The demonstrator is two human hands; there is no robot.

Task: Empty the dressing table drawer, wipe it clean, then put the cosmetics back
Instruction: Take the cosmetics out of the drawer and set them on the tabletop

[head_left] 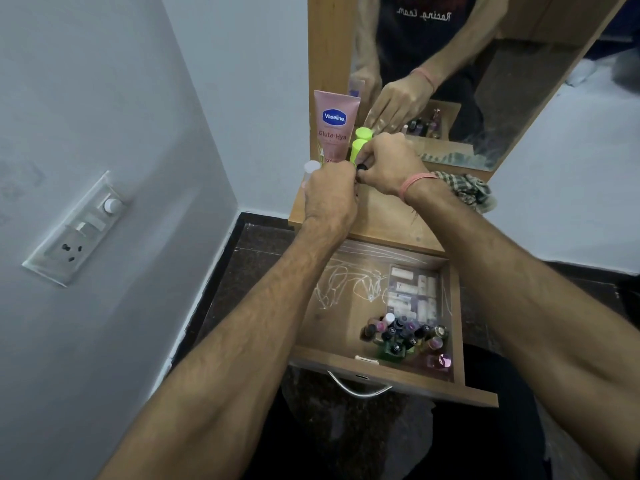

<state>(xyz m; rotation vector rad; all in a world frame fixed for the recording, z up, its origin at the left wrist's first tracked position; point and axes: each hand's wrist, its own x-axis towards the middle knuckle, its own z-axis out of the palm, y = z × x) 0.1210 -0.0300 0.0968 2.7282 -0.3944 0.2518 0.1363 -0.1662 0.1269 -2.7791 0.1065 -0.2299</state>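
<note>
Open toward six o'clock, the drawer (388,375) keeps nail polish bottles (405,336) and a clear box (414,292) at its right. At twelve o'clock over the table (391,220), left hand (330,195) and right hand (388,164) curl together, pinching a small black-capped item (360,167) beside the Vaseline tube (334,128); a checked cloth (467,190) lies at two o'clock.

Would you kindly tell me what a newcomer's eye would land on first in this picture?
Probably the pink Vaseline tube upright at the tabletop's left, by the mirror. Just before it, the left hand and right hand meet over small items. Below, the open drawer holds clustered nail polish bottles at its right.
</note>
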